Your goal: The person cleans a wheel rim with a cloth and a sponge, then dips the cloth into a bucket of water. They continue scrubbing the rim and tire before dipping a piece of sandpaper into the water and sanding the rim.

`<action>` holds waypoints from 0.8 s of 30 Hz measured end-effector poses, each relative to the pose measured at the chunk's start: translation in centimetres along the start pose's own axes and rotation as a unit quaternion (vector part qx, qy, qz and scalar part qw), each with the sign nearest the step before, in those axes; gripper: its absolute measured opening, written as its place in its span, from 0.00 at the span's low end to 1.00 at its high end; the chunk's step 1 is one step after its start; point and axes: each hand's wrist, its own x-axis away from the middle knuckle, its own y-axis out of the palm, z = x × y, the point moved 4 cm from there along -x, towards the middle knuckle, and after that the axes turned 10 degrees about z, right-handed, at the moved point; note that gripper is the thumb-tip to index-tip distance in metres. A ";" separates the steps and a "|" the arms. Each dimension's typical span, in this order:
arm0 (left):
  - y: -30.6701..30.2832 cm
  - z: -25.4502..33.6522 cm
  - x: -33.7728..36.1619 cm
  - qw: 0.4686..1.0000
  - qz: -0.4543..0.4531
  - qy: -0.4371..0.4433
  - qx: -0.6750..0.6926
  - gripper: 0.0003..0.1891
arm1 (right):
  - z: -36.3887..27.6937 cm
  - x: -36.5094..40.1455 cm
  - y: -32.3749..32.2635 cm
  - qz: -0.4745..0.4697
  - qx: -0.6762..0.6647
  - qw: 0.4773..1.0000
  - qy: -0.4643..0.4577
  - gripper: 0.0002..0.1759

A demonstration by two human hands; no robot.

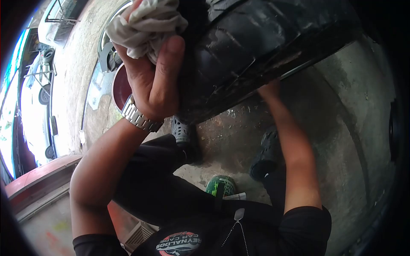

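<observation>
A crumpled whitish rag [147, 27] is bunched in my left hand [156, 83], with the thumb pressed along it. This hand, wearing a metal watch [141, 117], is up against the left end of a large black tire [243, 47]. Grooves and wet-looking smears mark the tire's surface. My right hand [270, 90] reaches to the tire's lower edge, beside a thin shiny strip [305, 66]. Its fingers are hidden behind the tire, so their grip does not show.
A dark red bucket [121, 85] stands behind my left wrist. A green rounded object [221, 185] lies on the concrete floor [213, 147] between my legs, near my clogs [265, 155]. At lower left is a red-edged panel [42, 173]; vehicles [42, 102] stand farther off at left.
</observation>
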 end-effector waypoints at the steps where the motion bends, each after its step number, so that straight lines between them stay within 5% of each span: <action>1: -0.3 0.0 0.6 1.000 0.002 -0.008 -0.005 0.31 | -0.8 0.8 0.5 -0.002 -0.005 1.000 0.014 0.11; 3: 0.1 0.3 0.8 0.999 0.015 -0.035 0.021 0.31 | -2.5 2.2 1.5 -0.005 -0.016 0.999 0.043 0.12; 6: -0.3 -0.2 0.4 0.999 0.019 -0.034 0.028 0.31 | -4.8 2.4 -0.7 0.081 0.012 0.985 -0.153 0.15; 8: -0.8 -0.5 0.3 0.999 0.033 -0.031 -0.003 0.30 | -1.5 -0.5 0.1 -0.033 0.058 0.998 -0.006 0.16; 11: 0.2 -0.1 0.4 0.998 0.039 -0.038 0.033 0.29 | -4.8 1.9 1.2 -0.055 0.083 0.993 0.062 0.14; 12: 0.5 -0.1 0.4 0.997 0.030 -0.039 0.057 0.30 | -6.1 3.0 1.3 0.042 0.085 0.995 -0.040 0.13; 14: 1.0 0.1 0.3 0.993 0.015 -0.036 0.113 0.30 | -5.9 1.6 -0.2 -0.034 0.063 0.995 -0.066 0.17; 18: 0.9 0.7 0.7 0.999 0.000 -0.022 0.037 0.31 | -3.3 0.9 0.2 -0.025 0.086 0.995 0.050 0.13; 21: 1.1 0.5 0.1 0.999 0.000 -0.011 0.036 0.31 | -6.1 2.2 -0.5 0.060 0.078 0.990 -0.097 0.11; 24: 0.4 0.3 0.2 0.999 0.005 -0.023 0.025 0.31 | -1.4 0.9 -1.8 -0.003 0.097 0.995 -0.016 0.11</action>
